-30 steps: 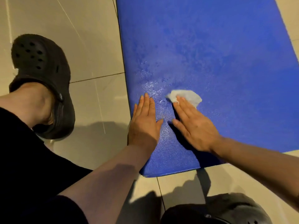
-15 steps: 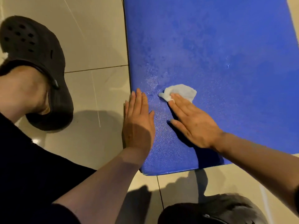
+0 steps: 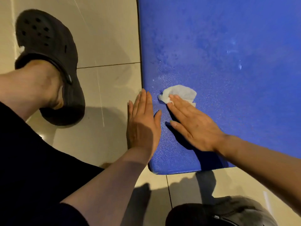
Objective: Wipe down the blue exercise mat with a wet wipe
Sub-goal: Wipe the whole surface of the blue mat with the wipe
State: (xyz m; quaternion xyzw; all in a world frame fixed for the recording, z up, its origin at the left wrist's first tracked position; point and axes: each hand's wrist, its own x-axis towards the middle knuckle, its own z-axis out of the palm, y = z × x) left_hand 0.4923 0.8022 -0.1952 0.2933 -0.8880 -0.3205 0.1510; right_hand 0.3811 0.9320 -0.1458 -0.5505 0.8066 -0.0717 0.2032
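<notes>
Mat [image 3: 228, 46] on the tiled floor [image 3: 105, 38], wipe [image 3: 179, 93] near its near-left corner.

Your right hand [image 3: 193, 126] presses flat, fingers straight, on the wipe; your left hand [image 3: 143, 126] lies flat across the mat's left edge. Unwiped mat stretches ahead and right, its long axis running away from you.

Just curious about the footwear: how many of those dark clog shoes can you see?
2. One clog is worn on the foot standing on the tile floor, left of the blue mat. The second clog shows only partly at the bottom edge, below the mat's near end.
</notes>
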